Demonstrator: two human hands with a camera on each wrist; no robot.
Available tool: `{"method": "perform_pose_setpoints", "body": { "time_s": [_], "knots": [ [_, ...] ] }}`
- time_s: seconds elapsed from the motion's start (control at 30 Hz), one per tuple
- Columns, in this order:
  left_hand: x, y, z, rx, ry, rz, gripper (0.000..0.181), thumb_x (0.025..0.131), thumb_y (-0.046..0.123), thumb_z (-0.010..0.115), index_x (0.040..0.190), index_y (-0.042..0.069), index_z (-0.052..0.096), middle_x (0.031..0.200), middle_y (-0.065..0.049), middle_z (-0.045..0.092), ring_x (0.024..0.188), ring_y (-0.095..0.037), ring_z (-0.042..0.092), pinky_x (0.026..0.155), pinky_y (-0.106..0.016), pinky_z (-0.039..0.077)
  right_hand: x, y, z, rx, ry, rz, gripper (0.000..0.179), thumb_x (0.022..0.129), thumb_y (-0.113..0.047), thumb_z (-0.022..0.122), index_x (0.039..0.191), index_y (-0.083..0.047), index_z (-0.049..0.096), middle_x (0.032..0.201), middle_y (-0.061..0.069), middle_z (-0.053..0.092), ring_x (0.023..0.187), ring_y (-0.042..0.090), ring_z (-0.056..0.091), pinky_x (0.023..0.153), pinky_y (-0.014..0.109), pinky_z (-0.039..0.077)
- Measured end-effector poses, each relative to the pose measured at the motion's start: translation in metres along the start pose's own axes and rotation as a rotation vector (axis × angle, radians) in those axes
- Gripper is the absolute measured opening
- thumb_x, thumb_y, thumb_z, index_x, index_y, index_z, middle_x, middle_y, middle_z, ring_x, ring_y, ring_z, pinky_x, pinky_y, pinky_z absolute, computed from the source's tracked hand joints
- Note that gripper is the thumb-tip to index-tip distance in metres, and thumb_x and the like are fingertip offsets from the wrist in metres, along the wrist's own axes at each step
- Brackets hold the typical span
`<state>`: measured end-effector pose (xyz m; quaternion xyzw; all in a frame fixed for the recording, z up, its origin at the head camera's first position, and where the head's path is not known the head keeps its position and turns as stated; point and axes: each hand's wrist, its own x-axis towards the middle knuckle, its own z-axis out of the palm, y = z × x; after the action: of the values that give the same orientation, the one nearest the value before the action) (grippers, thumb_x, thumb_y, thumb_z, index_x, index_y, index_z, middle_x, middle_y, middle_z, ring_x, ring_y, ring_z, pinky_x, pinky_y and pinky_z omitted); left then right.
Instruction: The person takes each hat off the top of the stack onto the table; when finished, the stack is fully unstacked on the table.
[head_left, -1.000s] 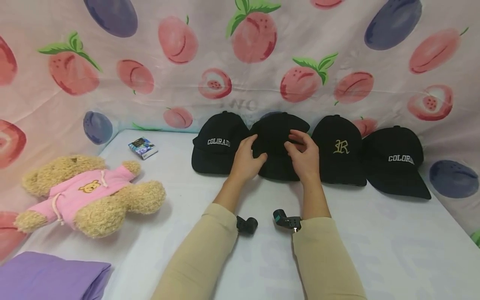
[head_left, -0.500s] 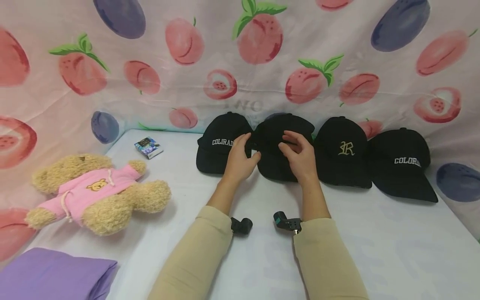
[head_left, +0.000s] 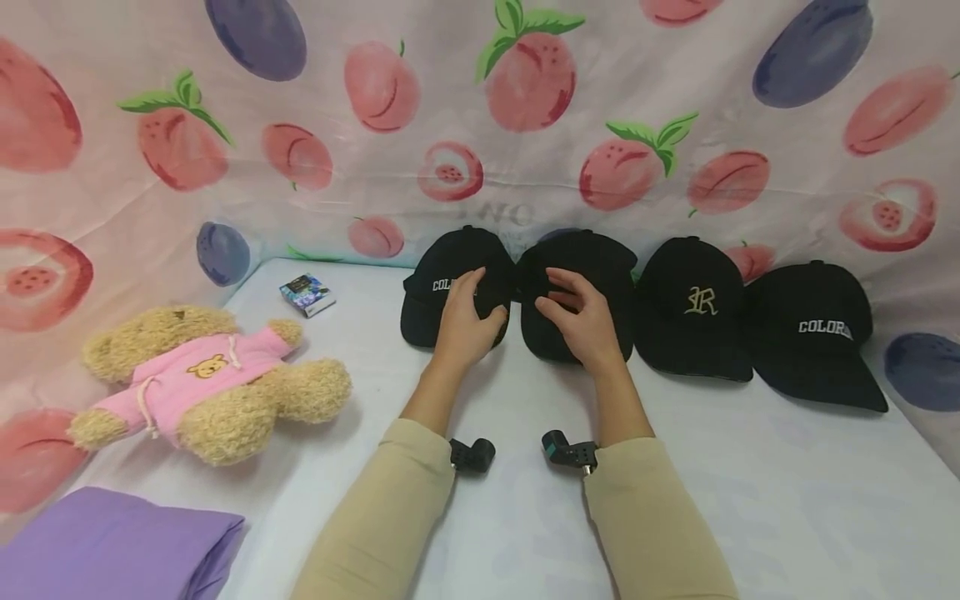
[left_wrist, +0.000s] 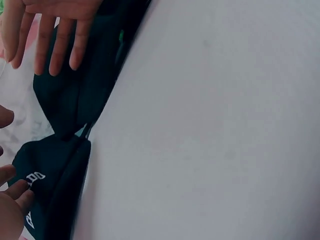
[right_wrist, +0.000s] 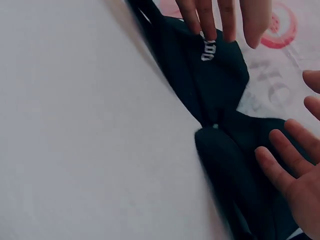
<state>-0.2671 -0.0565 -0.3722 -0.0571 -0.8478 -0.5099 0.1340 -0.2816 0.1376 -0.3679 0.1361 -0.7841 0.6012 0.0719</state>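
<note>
Overhead, the head view shows four black caps in a row at twelve o'clock on the white table [head_left: 750, 500], backed by a fruit-print cloth [head_left: 600, 83]. From the left: a Colorado cap [head_left: 450, 275], a plain cap [head_left: 592, 267], an R cap [head_left: 693, 304] and a second Colorado cap [head_left: 813, 333]. A teddy bear [head_left: 210, 379] in a pink hoodie lies at nine o'clock, a small box [head_left: 307, 295] at ten, and a folded purple cloth [head_left: 112, 546] at seven. Nothing lies between the hands and the caps. The left hand [head_left: 465, 321] rests on the front of the Colorado cap with fingers spread and relaxed, gripping nothing. The right hand [head_left: 581, 321] lies on the plain cap just beside it, fingers loosely bent, also without a grip. Both forearms in beige sleeves reach up from six o'clock, with a small black camera at each wrist.

Next, the left wrist view: the left hand's fingertips [left_wrist: 17, 192] touch the lettered cap [left_wrist: 50, 170] at eight o'clock, while the right hand's straight fingers [left_wrist: 55, 40] lie on the plain cap [left_wrist: 75, 90] at eleven. The two caps meet at a narrow point.

Last, the right wrist view: the right hand [right_wrist: 295, 185] hovers flat over the plain cap [right_wrist: 235, 155] at four o'clock; the left hand's fingers [right_wrist: 212, 15] press the lettered cap [right_wrist: 215, 70] at one.
</note>
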Motion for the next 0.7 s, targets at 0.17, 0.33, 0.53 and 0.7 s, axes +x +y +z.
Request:
{"method": "perform_pose_setpoints", "body": {
  "time_s": [0.17,0.33,0.53,0.7],
  "knots": [
    [-0.003,-0.004,-0.008,0.006,0.012,-0.008,0.068,0.095,0.018,0.064,0.158,0.009,0.04,0.164,-0.011,0.036,0.154,-0.028,0.033,0.126,-0.046,0.028,0.0,-0.002,0.011,-0.025,-0.047,-0.017,0.052,0.098,-0.016,0.069,0.148,-0.01,0.055,0.155,0.008,0.051,0.139,0.037,0.052,0.109,0.057,0.048],
    [-0.003,-0.007,-0.014,0.008,0.046,0.009,0.067,0.095,0.016,0.064,0.157,0.007,0.041,0.162,-0.012,0.038,0.154,-0.029,0.033,0.127,-0.045,0.027,-0.001,-0.003,0.02,-0.039,-0.077,-0.014,0.053,0.098,-0.015,0.069,0.149,-0.011,0.054,0.156,0.009,0.049,0.14,0.041,0.05,0.107,0.057,0.05],
    [-0.004,-0.013,-0.023,0.009,0.078,-0.011,0.067,0.094,0.016,0.064,0.156,0.006,0.043,0.161,-0.014,0.039,0.151,-0.029,0.036,0.126,-0.046,0.028,-0.002,-0.004,0.028,-0.068,-0.103,0.012,0.055,0.097,-0.017,0.069,0.15,-0.015,0.053,0.158,0.006,0.047,0.14,0.037,0.051,0.107,0.055,0.051],
    [-0.006,-0.019,-0.031,0.015,0.102,-0.056,0.067,0.094,0.017,0.064,0.156,0.007,0.043,0.161,-0.014,0.039,0.152,-0.03,0.034,0.126,-0.048,0.026,-0.001,-0.005,0.033,-0.095,-0.133,0.042,0.057,0.097,-0.022,0.07,0.151,-0.017,0.052,0.161,0.004,0.044,0.141,0.034,0.051,0.107,0.055,0.05]
  ]
}}
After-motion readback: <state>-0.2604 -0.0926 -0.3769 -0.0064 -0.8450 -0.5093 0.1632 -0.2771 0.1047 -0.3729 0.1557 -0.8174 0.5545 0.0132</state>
